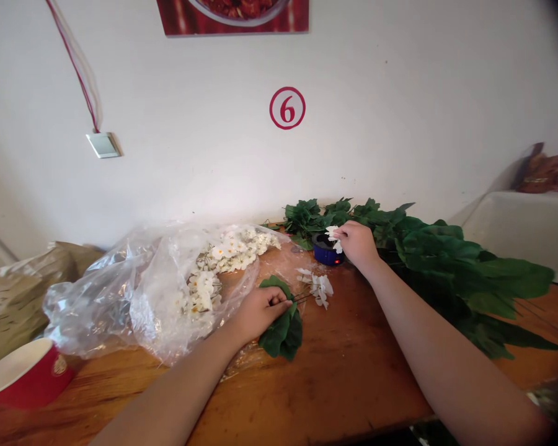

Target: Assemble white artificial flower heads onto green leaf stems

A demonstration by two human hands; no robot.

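Observation:
My left hand (263, 311) is closed around the stem of an artificial flower spray, with green leaves (283, 334) below the fingers and white blossoms (321, 288) sticking out to the right. Further back, my right hand (359, 243) pinches a small white artificial flower (333, 234) by its petals. That flower is over a round blue pot (327, 253) with a dark inside and a lit red light on its front. Whether the flower touches the pot's contents I cannot tell. White flowers (235, 248) lie heaped left of my hands, partly in clear plastic.
Clear plastic bags (158, 291) spread over the left of the wooden table (348, 378). Large green artificial leaves (446, 260) are piled along the right and back. At the left stand a red paper bowl (32, 378) and a brown bag (23, 291). A white wall (214, 136) rises behind.

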